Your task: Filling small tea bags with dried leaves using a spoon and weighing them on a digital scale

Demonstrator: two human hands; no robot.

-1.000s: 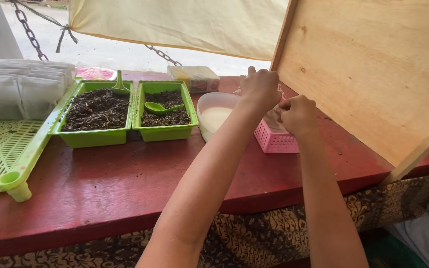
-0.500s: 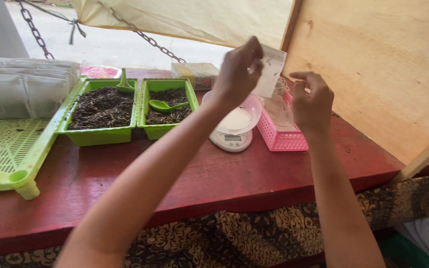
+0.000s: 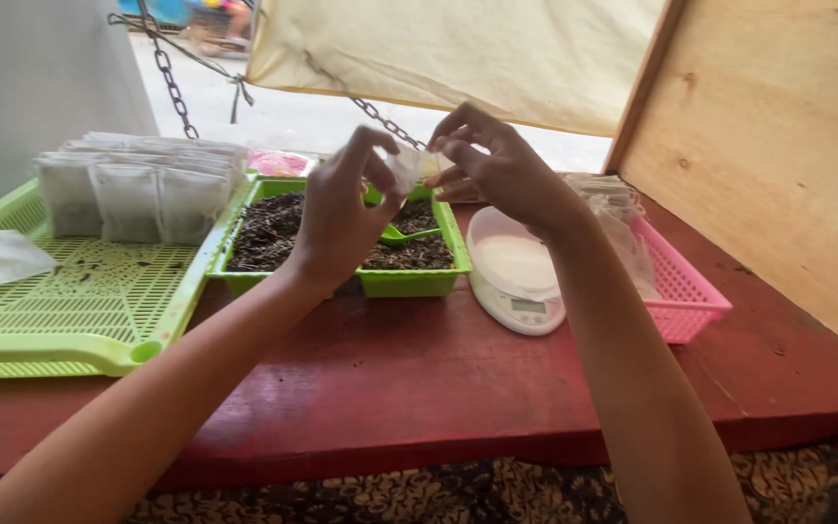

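Both hands, left (image 3: 341,209) and right (image 3: 501,170), pinch a small translucent pouch (image 3: 409,167) between fingertip grips above the green trays (image 3: 409,281); a loose pinch could likely drop it into the dark tea leaves (image 3: 419,254) below.

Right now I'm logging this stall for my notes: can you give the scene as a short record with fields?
Left hand: left hand pinches one side of a small white sachet
Right hand: right hand pinches the sachet's other side
Below the hands: green tray of dark loose material with a green scoop
Beside it: second green tray with the same dark contents
Right of trays: white kitchen scale, pink basket
Far left: green slotted tray with filled white sachets
Surface: red table
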